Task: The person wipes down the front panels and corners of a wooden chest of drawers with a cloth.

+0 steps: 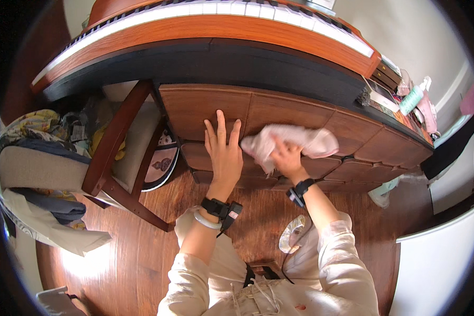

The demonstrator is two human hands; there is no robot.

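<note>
My left hand (223, 152) rests with spread fingers against the upper left drawer front (205, 104) of a brown wooden chest of drawers. Nothing is held in it. Beside it, my right hand (288, 158) holds a pale pink-and-white cloth (318, 141) against the drawer fronts to the right. The cloth is bunched under the fingers, with one end spreading rightward; hand and cloth look slightly blurred. More drawer fronts (349, 132) continue to the right and below. Both wrists wear black strapped devices, and a pale bangle (207, 221) circles the left forearm.
A keyboard instrument (221, 25) stands atop the black-edged furniture. At left is a wooden armchair (114, 138) draped with clothes (43, 122). A spray bottle (412, 100) and small items sit at right. A patterned elastic band (293, 233) lies near my knee. A white panel (438, 260) stands lower right.
</note>
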